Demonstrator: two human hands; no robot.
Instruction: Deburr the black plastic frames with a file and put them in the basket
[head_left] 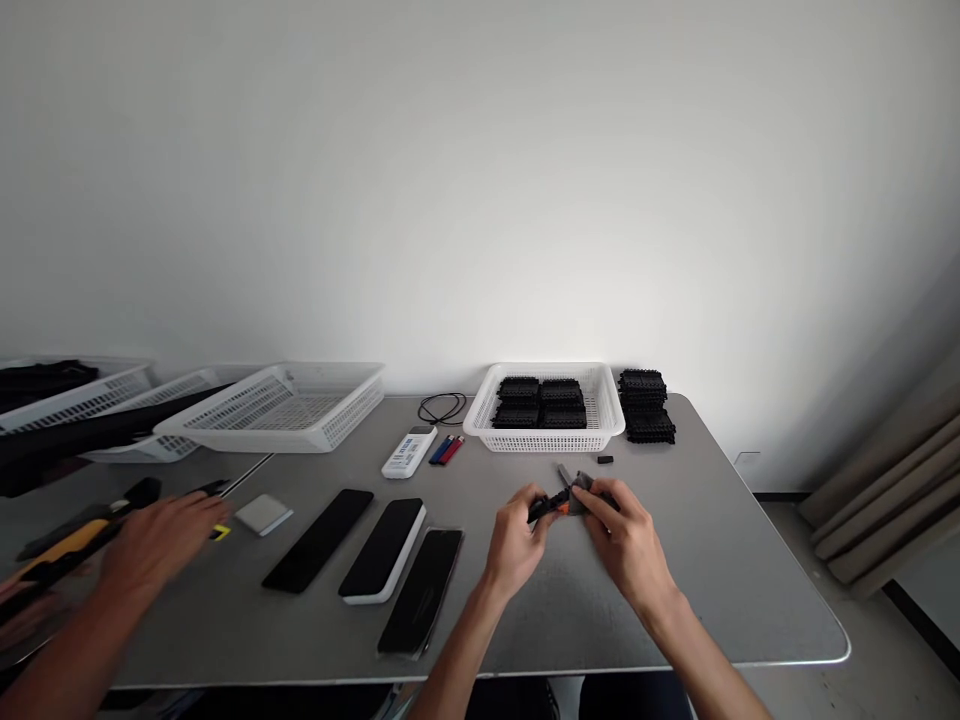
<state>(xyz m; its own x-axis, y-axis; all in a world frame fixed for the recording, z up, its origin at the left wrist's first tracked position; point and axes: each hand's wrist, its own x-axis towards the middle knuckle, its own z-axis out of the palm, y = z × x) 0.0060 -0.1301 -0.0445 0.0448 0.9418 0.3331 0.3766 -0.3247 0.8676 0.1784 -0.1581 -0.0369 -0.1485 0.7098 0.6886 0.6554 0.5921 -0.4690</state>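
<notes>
Both of my hands meet over the grey table, a little in front of the white basket. My left hand pinches the left end of a small black part with an orange piece. My right hand grips its grey right end. A small black piece lies loose on the table just behind my hands. The white basket holds stacked black parts, and more stacked black parts stand to its right.
Three dark phones lie left of my hands. A white remote, lighters and a black cable loop sit further back. Empty white baskets stand at left. Another person's hand reaches over tools at far left.
</notes>
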